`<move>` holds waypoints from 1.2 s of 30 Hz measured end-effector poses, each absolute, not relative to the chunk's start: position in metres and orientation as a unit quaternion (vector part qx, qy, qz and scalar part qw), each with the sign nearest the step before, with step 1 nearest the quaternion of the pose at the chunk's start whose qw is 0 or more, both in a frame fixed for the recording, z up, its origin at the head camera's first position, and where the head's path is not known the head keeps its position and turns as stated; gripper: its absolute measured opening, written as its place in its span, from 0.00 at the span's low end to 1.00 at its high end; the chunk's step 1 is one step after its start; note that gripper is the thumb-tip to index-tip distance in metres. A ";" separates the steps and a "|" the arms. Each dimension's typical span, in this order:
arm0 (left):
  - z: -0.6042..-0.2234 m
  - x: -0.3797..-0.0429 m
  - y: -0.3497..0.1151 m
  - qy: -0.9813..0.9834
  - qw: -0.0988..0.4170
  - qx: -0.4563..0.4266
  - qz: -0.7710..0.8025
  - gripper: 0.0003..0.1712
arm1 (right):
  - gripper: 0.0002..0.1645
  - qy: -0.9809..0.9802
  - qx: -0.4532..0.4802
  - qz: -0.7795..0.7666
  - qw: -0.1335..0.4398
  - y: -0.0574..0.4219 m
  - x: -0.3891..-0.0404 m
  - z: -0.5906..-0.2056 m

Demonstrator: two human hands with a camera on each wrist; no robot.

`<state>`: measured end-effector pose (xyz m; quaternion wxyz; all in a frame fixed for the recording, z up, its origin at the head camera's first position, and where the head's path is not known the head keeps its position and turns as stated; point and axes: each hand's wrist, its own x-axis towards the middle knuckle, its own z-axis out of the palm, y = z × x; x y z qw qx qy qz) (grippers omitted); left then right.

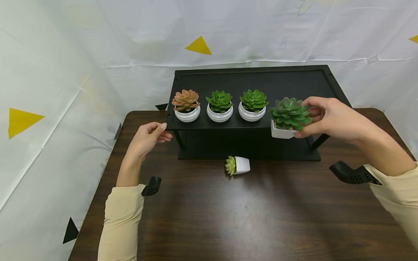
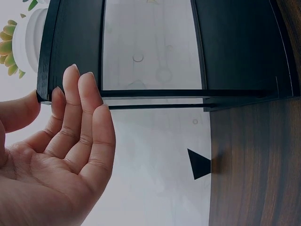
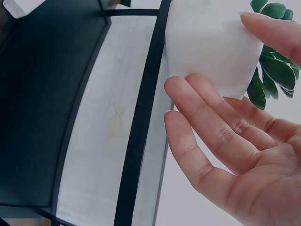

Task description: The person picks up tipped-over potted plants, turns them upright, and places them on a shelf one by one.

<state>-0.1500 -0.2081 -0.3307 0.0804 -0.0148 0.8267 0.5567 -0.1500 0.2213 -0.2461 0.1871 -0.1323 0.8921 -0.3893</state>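
My right hand (image 1: 333, 117) pinches a white square pot with a dark green succulent (image 1: 290, 115) between thumb and fingers. In the right wrist view the pot's smooth white side (image 3: 211, 47) shows beside the shelf's edge. At the left front corner of a black two-tier shelf (image 1: 241, 78), my left hand (image 1: 148, 139) grips the top board's edge, thumb at the corner and fingers below it. Along the top board's front stand round white pots: a reddish-orange succulent (image 1: 185, 101), a green one (image 1: 220, 103) and another green one (image 1: 253, 102).
A small white pot with a yellow-green succulent (image 1: 241, 165) lies on its side before the lower board (image 1: 209, 150). The shelf stands on a dark brown wooden table (image 1: 196, 217). White sheeting (image 1: 137, 43) with yellow and black triangles hangs behind and at the left.
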 end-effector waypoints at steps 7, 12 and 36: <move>-0.331 -0.150 -0.208 0.827 0.082 -0.017 0.556 0.22 | 0.30 0.903 -0.127 -0.367 0.184 0.224 -0.155 -0.244; -0.331 -0.150 -0.208 0.827 0.082 -0.017 0.555 0.22 | 0.32 0.905 -0.124 -0.364 0.181 0.225 -0.160 -0.244; -0.330 -0.150 -0.208 0.825 0.079 -0.013 0.559 0.21 | 0.38 0.915 -0.110 -0.342 0.180 0.230 -0.179 -0.245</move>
